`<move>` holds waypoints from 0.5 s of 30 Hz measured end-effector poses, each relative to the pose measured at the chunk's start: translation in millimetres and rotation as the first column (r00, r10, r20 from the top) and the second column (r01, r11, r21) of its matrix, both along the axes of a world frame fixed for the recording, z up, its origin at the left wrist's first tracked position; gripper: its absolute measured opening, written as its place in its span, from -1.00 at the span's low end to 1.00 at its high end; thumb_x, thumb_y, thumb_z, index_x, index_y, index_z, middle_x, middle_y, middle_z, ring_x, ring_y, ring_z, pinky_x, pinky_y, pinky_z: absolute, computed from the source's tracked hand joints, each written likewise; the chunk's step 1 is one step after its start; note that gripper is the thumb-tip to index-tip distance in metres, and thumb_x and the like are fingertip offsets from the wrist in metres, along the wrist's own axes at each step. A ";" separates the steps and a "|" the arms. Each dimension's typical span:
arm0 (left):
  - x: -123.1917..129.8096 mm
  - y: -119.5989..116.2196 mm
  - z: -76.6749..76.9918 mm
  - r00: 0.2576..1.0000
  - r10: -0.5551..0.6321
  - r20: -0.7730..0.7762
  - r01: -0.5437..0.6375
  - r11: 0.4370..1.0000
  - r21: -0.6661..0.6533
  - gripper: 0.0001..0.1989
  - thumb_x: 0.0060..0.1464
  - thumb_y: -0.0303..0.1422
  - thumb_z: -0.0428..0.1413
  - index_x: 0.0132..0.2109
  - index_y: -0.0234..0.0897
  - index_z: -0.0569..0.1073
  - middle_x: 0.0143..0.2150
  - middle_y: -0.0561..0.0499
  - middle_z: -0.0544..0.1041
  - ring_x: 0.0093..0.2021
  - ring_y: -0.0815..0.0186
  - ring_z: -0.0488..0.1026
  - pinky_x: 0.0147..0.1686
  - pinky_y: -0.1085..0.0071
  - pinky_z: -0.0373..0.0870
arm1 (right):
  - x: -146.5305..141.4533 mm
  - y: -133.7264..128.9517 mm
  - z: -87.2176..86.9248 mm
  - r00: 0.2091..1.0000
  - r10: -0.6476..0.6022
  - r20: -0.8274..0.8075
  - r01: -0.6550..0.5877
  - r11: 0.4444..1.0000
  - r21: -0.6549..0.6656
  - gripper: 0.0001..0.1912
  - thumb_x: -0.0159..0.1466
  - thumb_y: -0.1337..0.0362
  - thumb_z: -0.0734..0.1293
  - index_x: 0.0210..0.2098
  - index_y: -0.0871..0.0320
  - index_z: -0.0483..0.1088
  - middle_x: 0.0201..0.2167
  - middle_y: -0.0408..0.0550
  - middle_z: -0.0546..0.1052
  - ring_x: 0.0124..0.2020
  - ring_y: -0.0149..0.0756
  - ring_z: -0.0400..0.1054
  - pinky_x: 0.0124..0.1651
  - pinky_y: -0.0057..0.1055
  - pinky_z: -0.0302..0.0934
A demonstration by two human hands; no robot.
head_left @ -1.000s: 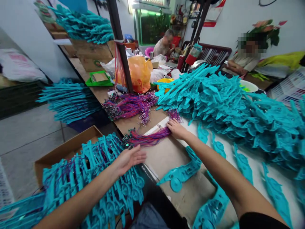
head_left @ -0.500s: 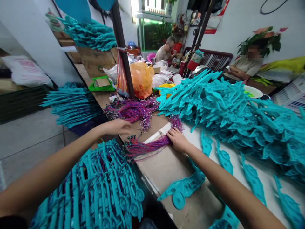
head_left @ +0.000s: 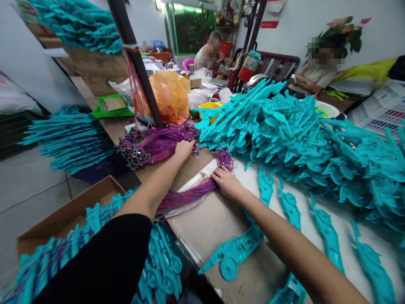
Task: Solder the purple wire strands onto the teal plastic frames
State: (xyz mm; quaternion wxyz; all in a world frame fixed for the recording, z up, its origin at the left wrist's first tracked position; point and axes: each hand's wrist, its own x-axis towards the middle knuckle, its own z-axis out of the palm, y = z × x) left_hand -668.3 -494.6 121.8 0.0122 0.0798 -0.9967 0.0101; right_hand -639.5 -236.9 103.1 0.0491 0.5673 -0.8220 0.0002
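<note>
Head view: the reference landmark is the turquoise heap (head_left: 284, 135) on the bench (head_left: 198, 164). The wire bundle (head_left: 191, 195), red and purple, lies in front of the heap's left end; the larger wire pile (head_left: 158, 145) lies to the left of that same end. Loose turquoise parts (head_left: 243, 245) lie spaced out in front of the heap.

Handling, judged from appearance: the wires are light, soft and limp, slide readily against one another and tangle easily. The pale tips (head_left: 224, 158) and the dark end pieces (head_left: 133, 154) are probably the fragile points. Take hold at mid-length, gathering the strands as one bunch; avoid pulling by the tips.

Position: the wire bundle passes directly under the right hand (head_left: 227, 182), its tips fanning out toward the heap and its strands trailing away from it. The right hand has its fingers curled over the bundle and holds it. The left hand (head_left: 185, 148), fingers bent, is at the side of the wire pile nearest the heap; whether it grips any strand cannot be told
</note>
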 end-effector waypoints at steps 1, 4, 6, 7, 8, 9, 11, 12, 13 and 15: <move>-4.6 1.6 2.2 1.000 0.018 -0.004 -0.018 1.000 0.012 -0.54 0.24 -0.46 -0.21 0.24 -0.23 0.27 -0.03 -0.32 0.51 0.03 0.07 0.45 -0.09 0.24 0.36 | -0.5 0.1 0.5 1.000 0.001 0.004 -0.001 1.000 0.001 -0.61 0.30 0.42 0.11 0.08 0.30 0.33 0.02 0.18 0.42 0.13 -0.11 0.23 0.29 -0.08 -0.03; -3.3 0.1 13.9 0.999 0.023 0.027 -0.024 0.998 0.062 -0.48 0.20 -0.42 -0.09 0.30 -0.20 0.19 -0.01 -0.29 0.51 0.00 0.07 0.47 -0.08 0.27 0.35 | -0.6 3.7 5.0 0.999 0.033 -0.003 -0.033 0.999 -0.010 -0.54 0.28 0.45 0.12 0.16 0.31 0.26 0.13 0.21 0.35 0.24 -0.07 0.11 0.30 -0.09 -0.05; 17.0 -5.6 22.3 0.999 0.011 0.047 -0.015 0.996 0.093 -0.39 0.16 -0.38 -0.02 0.35 -0.20 0.08 -0.03 -0.25 0.53 -0.05 0.09 0.50 -0.08 0.28 0.34 | -0.5 7.7 10.1 0.998 0.063 -0.023 -0.063 0.998 -0.015 -0.53 0.26 0.45 0.14 0.17 0.31 0.25 0.18 0.23 0.30 0.30 -0.02 0.02 0.31 -0.07 -0.09; 33.9 -8.7 25.3 0.998 -0.031 0.049 0.025 0.991 0.131 -0.37 0.15 -0.36 -0.01 0.35 -0.21 0.06 -0.03 -0.22 0.54 -0.06 0.11 0.50 -0.07 0.29 0.34 | -1.0 9.6 12.8 0.997 0.073 -0.034 -0.074 0.997 -0.013 -0.53 0.26 0.43 0.15 0.16 0.31 0.25 0.19 0.23 0.29 0.32 0.00 -0.01 0.32 -0.05 -0.12; 54.9 -11.3 26.8 0.994 -0.104 0.045 0.095 0.979 0.178 -0.37 0.15 -0.32 -0.01 0.35 -0.21 0.07 -0.01 -0.19 0.53 -0.05 0.13 0.49 -0.03 0.30 0.33 | -2.0 11.0 15.6 0.996 0.080 -0.045 -0.080 0.997 -0.008 -0.54 0.27 0.41 0.16 0.16 0.30 0.26 0.19 0.23 0.29 0.32 0.01 -0.02 0.32 -0.03 -0.15; 78.9 -12.8 26.6 0.976 -0.216 0.031 0.202 0.948 0.247 -0.40 0.16 -0.29 -0.01 0.33 -0.22 0.11 0.02 -0.15 0.52 0.00 0.16 0.47 0.01 0.31 0.31 | -3.7 11.7 18.1 0.995 0.084 -0.055 -0.084 0.996 0.000 -0.54 0.27 0.39 0.17 0.16 0.30 0.26 0.19 0.23 0.30 0.33 0.03 -0.03 0.32 0.00 -0.18; 130.2 -10.8 20.8 0.871 -0.492 0.005 0.460 0.817 0.349 -0.41 0.10 -0.13 0.06 0.24 -0.26 0.26 0.17 -0.15 0.41 0.19 0.12 0.30 0.18 0.29 0.18 | -8.5 10.2 22.3 0.993 0.090 -0.078 -0.088 0.996 0.020 -0.54 0.27 0.36 0.19 0.17 0.28 0.25 0.20 0.23 0.30 0.33 0.06 -0.04 0.30 0.03 -0.20; 154.2 -7.4 15.8 0.842 -0.540 0.014 0.505 0.796 0.333 -0.34 0.05 -0.04 0.10 0.22 -0.28 0.28 0.21 -0.18 0.36 0.28 0.05 0.19 0.24 0.21 0.09 | -11.1 7.8 24.0 0.992 0.091 -0.093 -0.087 0.995 0.039 -0.55 0.27 0.36 0.19 0.15 0.27 0.28 0.18 0.22 0.32 0.32 0.07 -0.04 0.28 0.05 -0.18; 175.1 -2.9 10.2 0.840 -0.542 0.027 0.512 0.807 0.295 -0.26 -0.01 0.02 0.13 0.22 -0.31 0.27 0.22 -0.22 0.34 0.31 -0.03 0.11 0.26 0.10 0.02 | -13.4 4.7 25.5 0.990 0.086 -0.111 -0.079 0.994 0.070 -0.59 0.27 0.37 0.19 0.10 0.27 0.32 0.13 0.23 0.37 0.31 0.08 -0.02 0.26 0.05 -0.16; 204.6 6.3 -0.3 0.860 -0.507 0.059 0.489 0.851 0.191 -0.27 0.00 0.00 0.13 0.20 -0.38 0.27 0.14 -0.30 0.38 0.24 -0.06 0.20 0.27 0.00 -0.05 | -16.2 -2.6 27.8 0.987 0.066 -0.149 -0.044 0.988 0.147 -0.69 0.27 0.41 0.15 -0.06 0.28 0.42 -0.06 0.22 0.48 0.21 0.06 0.13 0.22 0.03 -0.12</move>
